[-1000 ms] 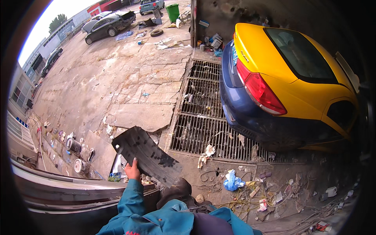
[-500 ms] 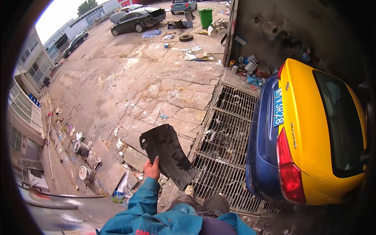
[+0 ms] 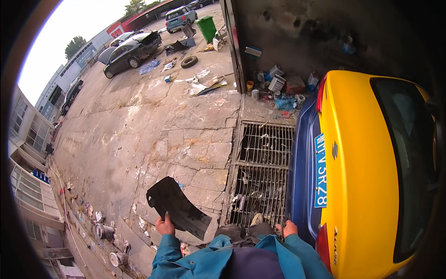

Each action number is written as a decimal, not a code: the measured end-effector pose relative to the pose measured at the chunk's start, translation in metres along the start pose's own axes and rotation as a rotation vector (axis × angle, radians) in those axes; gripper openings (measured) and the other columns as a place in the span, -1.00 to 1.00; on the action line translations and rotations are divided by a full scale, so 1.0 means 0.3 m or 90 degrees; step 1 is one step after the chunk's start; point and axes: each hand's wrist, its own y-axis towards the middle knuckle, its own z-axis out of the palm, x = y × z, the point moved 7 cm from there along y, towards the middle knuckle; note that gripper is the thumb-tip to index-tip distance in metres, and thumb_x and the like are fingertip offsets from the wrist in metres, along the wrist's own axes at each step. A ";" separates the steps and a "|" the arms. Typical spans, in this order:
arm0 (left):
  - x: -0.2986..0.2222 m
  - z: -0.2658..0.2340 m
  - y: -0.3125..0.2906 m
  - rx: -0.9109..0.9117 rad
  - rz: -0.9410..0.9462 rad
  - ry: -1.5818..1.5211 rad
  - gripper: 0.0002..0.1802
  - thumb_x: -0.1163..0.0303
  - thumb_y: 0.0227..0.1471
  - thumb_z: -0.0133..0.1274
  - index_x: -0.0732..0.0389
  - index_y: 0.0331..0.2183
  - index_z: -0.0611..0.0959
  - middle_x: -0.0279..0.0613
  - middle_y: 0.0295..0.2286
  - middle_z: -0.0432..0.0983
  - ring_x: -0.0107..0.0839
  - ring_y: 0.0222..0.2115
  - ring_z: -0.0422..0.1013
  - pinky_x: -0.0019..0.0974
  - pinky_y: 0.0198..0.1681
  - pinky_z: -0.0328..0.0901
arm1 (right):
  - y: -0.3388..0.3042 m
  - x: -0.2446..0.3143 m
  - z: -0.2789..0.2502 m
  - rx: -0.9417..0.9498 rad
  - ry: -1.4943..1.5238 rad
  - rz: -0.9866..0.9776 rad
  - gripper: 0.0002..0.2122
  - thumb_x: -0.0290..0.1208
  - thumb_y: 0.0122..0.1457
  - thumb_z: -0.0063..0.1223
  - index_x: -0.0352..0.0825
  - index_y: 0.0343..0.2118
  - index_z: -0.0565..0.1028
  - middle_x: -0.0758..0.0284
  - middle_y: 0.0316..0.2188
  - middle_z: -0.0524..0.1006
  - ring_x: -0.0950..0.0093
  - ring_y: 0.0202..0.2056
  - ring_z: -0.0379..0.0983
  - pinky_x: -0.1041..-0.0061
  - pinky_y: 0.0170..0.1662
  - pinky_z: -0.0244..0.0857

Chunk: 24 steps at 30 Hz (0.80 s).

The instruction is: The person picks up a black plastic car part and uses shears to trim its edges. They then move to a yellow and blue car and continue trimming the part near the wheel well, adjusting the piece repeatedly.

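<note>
My left hand (image 3: 165,225) is closed on the lower left edge of a black curved panel (image 3: 179,207). The panel is thin, with darker blotches, and hangs tilted over the cracked concrete. My right hand (image 3: 290,228) is low beside the blue rear bumper (image 3: 299,186) of a yellow and blue car (image 3: 357,176). Its fingers are too small and partly hidden to show whether they hold anything. Whether this hand touches the bumper cannot be made out. One shoe (image 3: 256,219) shows over a metal floor grating (image 3: 260,186).
Past the grating, litter and containers (image 3: 278,86) lie against a sooty wall (image 3: 297,37). A tyre (image 3: 189,62), a green bin (image 3: 206,29) and a damaged dark car (image 3: 132,52) stand farther off in the yard. Buckets (image 3: 104,231) and scraps line the left side.
My view has shifted forward along the grating, and the yellow car looks closer. My right hand has come into view beside the bumper. The panel stays in my left hand, now lower and farther left in view.
</note>
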 end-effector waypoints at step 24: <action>-1.275 2.515 1.147 0.293 0.334 0.109 -0.79 0.30 0.24 0.30 0.20 -0.15 0.79 0.00 -0.35 0.71 -0.12 -0.35 0.65 -0.15 -0.25 0.50 | 1.904 1.009 -0.774 0.027 0.316 0.071 -0.61 -0.30 0.20 0.52 -0.41 -0.47 0.45 0.21 -0.69 0.54 0.42 -0.68 0.53 0.30 -0.65 0.33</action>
